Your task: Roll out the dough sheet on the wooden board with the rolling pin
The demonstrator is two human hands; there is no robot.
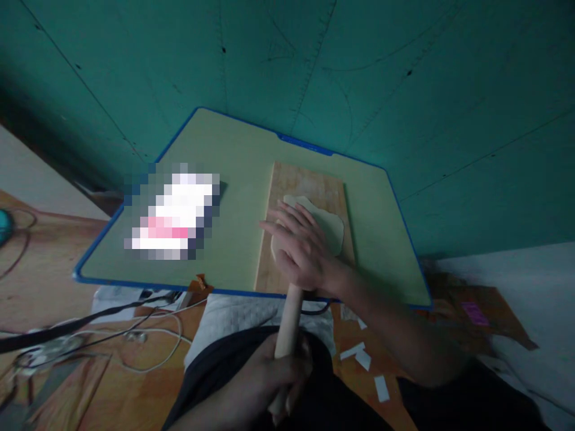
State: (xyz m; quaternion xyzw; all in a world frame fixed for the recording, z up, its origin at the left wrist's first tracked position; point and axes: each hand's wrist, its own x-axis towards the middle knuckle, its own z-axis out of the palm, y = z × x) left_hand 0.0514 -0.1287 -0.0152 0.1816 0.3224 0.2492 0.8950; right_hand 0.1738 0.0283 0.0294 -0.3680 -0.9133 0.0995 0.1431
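A flat, uneven sheet of dough (pixel 333 230) lies on a wooden board (pixel 309 179), which rests on a small pale-green table (pixel 238 155) with a blue rim. My right hand (pixel 303 248) is spread over the left part of the dough, its fingers apart and pointing up and left. Below the table's front edge, my left hand (pixel 285 371) is wrapped round a wooden rolling pin (pixel 290 323) held over my lap. The pin's upper end reaches to just beneath my right palm, which hides its tip.
A blurred-out bright rectangle (pixel 179 209) is on the left of the table. A green wall (pixel 287 72) rises behind. Cables (pixel 148 365) run over the floor at the left, and paper scraps (pixel 381 389) lie on the floor at the right.
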